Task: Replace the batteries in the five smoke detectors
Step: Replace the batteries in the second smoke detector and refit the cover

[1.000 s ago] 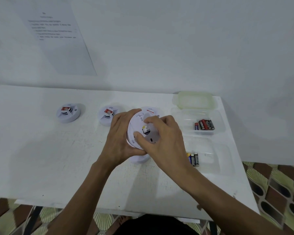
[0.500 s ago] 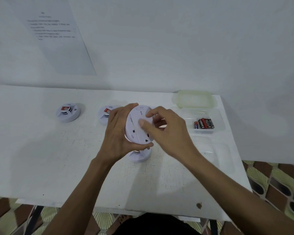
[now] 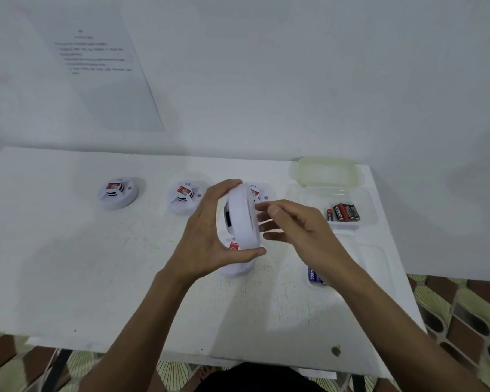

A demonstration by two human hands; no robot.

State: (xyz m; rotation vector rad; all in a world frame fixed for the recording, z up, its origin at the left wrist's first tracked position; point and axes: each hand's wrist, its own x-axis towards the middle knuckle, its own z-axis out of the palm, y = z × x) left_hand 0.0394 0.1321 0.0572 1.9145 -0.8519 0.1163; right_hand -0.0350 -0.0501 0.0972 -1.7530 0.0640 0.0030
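My left hand (image 3: 207, 236) grips a white round smoke detector (image 3: 239, 219) on edge above the table, thumb below and fingers over its top rim. My right hand (image 3: 294, 230) hovers just right of it with fingers spread and relaxed, holding nothing. Under the held detector another detector (image 3: 235, 268) sits on the table with a red label showing. Two more detectors (image 3: 118, 193) (image 3: 185, 198) stand at the back left, and one (image 3: 259, 193) peeks out behind the held one. Red and black batteries (image 3: 343, 213) lie in a clear tray (image 3: 365, 199). Blue batteries (image 3: 314, 275) lie partly hidden under my right forearm.
A pale lid (image 3: 326, 172) lies at the table's back right corner. A second clear tray (image 3: 374, 258) sits near the right edge. A printed sheet (image 3: 96, 60) hangs on the wall. The white table (image 3: 68, 264) ends close on the right, above a patterned floor (image 3: 464, 321).
The detector in my left hand has turned from back-facing-me to standing on edge. My right hand has come off it and drawn slightly to the right, fingers spread.
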